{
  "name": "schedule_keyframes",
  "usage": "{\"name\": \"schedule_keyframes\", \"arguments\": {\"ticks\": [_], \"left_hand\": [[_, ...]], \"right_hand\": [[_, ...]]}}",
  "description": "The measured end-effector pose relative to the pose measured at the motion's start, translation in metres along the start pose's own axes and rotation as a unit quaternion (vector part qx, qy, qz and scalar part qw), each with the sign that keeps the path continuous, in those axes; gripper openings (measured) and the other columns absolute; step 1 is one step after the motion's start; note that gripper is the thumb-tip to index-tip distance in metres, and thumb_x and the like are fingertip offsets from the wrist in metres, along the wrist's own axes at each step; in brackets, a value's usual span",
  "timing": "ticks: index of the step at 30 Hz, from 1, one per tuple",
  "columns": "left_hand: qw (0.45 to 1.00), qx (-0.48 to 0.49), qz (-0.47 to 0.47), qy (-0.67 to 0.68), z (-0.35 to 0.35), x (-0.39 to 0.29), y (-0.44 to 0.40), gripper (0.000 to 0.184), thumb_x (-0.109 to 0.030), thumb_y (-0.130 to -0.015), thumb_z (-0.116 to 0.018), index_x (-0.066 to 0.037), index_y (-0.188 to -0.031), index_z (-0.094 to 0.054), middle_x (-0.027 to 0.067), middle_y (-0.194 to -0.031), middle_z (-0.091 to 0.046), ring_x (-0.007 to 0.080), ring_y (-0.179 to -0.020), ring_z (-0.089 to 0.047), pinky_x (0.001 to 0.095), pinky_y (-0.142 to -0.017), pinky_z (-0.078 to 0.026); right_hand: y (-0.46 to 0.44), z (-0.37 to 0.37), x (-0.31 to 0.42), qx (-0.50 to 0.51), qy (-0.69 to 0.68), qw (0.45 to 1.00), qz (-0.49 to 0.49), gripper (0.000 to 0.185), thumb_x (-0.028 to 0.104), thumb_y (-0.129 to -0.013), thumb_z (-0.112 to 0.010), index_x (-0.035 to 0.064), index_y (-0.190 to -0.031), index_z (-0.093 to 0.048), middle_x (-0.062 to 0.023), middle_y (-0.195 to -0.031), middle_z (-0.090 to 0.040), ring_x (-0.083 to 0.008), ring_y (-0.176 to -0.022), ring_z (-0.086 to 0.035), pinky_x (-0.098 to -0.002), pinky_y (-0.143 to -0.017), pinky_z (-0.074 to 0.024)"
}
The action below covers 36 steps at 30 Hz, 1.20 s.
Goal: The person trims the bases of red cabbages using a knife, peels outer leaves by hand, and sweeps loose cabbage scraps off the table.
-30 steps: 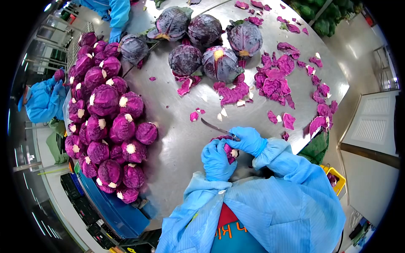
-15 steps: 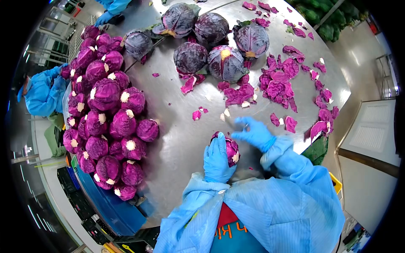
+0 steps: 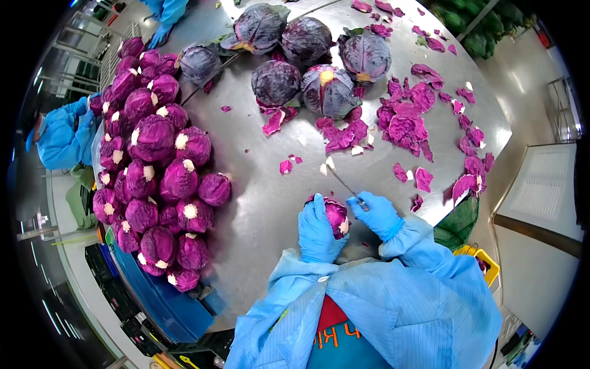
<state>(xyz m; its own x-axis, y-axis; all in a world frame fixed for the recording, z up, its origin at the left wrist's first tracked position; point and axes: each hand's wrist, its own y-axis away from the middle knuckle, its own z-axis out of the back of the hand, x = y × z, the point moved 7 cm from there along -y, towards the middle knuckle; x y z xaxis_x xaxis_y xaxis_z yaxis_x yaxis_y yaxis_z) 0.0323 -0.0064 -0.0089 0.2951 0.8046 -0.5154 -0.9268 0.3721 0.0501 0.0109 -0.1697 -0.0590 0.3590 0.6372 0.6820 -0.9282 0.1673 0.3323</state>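
Note:
My left hand [image 3: 319, 232], in a blue glove, is wrapped round a small red cabbage [image 3: 336, 216] with a pale cut stem, low over the steel table. Just right of it, my right hand [image 3: 377, 213] grips a thin knife [image 3: 342, 182], its blade pointing up and left, apart from the cabbage. Beyond my hands lie several dark untrimmed cabbages [image 3: 329, 91] and loose purple leaves [image 3: 346, 135]. A large pile of trimmed cabbages [image 3: 152, 137] covers the table's left side.
The steel table [image 3: 261, 190] has more leaf scraps [image 3: 404, 126] along its right side. A co-worker's gloved hand [image 3: 161, 35] is at the upper left, and another person [image 3: 64, 135] stands beyond the pile. A yellow crate [image 3: 490, 265] stands at the lower right.
My right hand has come away from the cabbage to the right, with the knife in it. The co-worker's hand has drawn back from the dark cabbage at upper left.

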Motion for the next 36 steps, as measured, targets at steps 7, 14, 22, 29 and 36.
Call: {"name": "schedule_keyframes", "arguments": {"ticks": [7,14,22,29,36], "left_hand": [[0.999,-0.006,-0.045,0.021,0.012,0.0,0.001,0.113,-0.027,-0.057,-0.087,0.004,-0.144,-0.023,0.0277,-0.137,-0.042,0.0429,-0.115,-0.05,0.047,-0.098,-0.042],[0.989,-0.049,-0.123,0.063,0.019,0.005,0.0,0.109,-0.024,-0.056,-0.088,0.005,-0.142,-0.027,0.0276,-0.133,-0.046,0.0434,-0.108,-0.054,0.0464,-0.092,-0.046],[0.987,-0.06,-0.141,0.037,0.021,-0.002,-0.003,0.115,-0.021,-0.055,-0.088,0.008,-0.144,-0.022,0.0251,-0.12,-0.052,0.0403,-0.094,-0.056,0.0453,-0.084,-0.048],[0.993,0.004,-0.099,0.071,0.006,0.012,0.0,0.116,-0.029,-0.059,-0.086,0.004,-0.147,-0.018,0.0248,-0.139,-0.04,0.0409,-0.117,-0.047,0.0535,-0.098,-0.036],[0.988,-0.055,-0.13,0.064,0.022,0.009,0.0,0.119,-0.025,-0.052,-0.09,0.006,-0.144,-0.021,0.0256,-0.125,-0.048,0.0411,-0.105,-0.052,0.0461,-0.092,-0.043]], "right_hand": [[-0.007,0.036,-0.021,-0.023,-0.028,0.999,-0.002,0.045,0.042,-0.085,-0.067,0.0131,-0.119,-0.062,-0.0096,-0.081,-0.069,-0.028,-0.072,-0.067,-0.0375,-0.065,-0.0516],[-0.048,-0.035,0.028,0.193,-0.176,0.964,0.046,0.053,0.045,-0.082,-0.07,0.0117,-0.122,-0.062,-0.0107,-0.095,-0.069,-0.0235,-0.087,-0.066,-0.0337,-0.08,-0.0498],[-0.069,-0.019,0.037,0.059,-0.019,0.988,0.145,0.034,0.046,-0.087,-0.062,0.0132,-0.096,-0.066,-0.0113,-0.088,-0.066,-0.0308,-0.077,-0.065,-0.0403,-0.07,-0.0508],[-0.059,-0.032,0.047,0.201,-0.083,0.974,0.062,0.047,0.052,-0.081,-0.067,0.0108,-0.104,-0.067,-0.0151,-0.103,-0.067,-0.0331,-0.098,-0.063,-0.0423,-0.086,-0.0472],[-0.071,-0.029,0.058,0.14,0.01,0.986,0.095,0.04,0.048,-0.08,-0.065,0.0128,-0.097,-0.069,-0.0146,-0.095,-0.067,-0.0363,-0.09,-0.063,-0.0448,-0.077,-0.0492]]}}
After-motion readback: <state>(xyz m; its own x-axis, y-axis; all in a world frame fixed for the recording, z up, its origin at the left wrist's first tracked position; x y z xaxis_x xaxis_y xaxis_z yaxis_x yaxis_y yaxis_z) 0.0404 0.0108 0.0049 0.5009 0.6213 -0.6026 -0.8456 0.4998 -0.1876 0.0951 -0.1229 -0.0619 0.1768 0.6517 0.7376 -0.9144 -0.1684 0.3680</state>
